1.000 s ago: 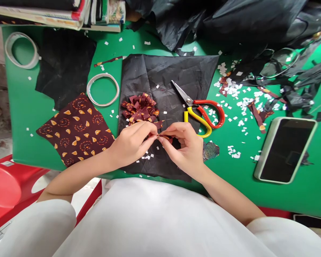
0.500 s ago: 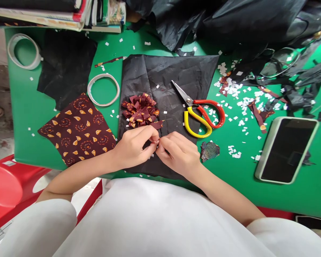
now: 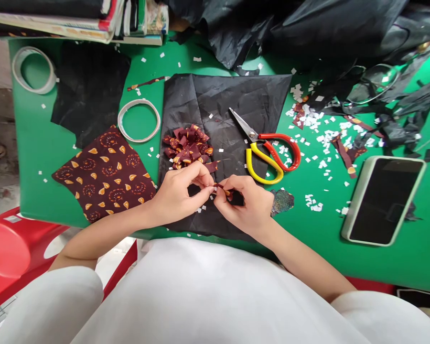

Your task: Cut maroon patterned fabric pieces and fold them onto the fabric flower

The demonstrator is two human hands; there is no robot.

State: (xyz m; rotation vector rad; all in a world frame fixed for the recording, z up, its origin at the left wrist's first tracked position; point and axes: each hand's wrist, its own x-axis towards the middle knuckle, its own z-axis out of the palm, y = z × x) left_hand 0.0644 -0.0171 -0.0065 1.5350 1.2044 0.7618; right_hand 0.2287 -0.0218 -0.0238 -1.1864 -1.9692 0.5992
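Between my two hands is a small strip of maroon patterned fabric point(image 3: 229, 195), partly hidden by the fingers. My left hand point(image 3: 186, 191) pinches its left end, and my right hand point(image 3: 241, 203) pinches it from the right. Just beyond my left hand, a ruffled maroon fabric flower point(image 3: 188, 145) lies on a black sheet point(image 3: 229, 91). Scissors point(image 3: 252, 136) with one red and one yellow handle rest partly on that sheet, blades spread a little at most. A maroon cloth piece with orange drops point(image 3: 107, 174) lies left of my left hand.
Two tape rolls point(image 3: 34, 88) point(image 3: 139, 138) lie at the left near a black cloth piece point(image 3: 89, 91). White paper bits and fabric scraps point(image 3: 342, 153) scatter right of the scissors. A phone point(image 3: 383, 200) lies at the right. Books point(image 3: 136, 21) and black plastic point(image 3: 232, 33) line the back.
My right hand has turned and shifted slightly right, so the maroon strip now shows between the fingers. My left hand has risen a little. The flower and scissors stay in place.
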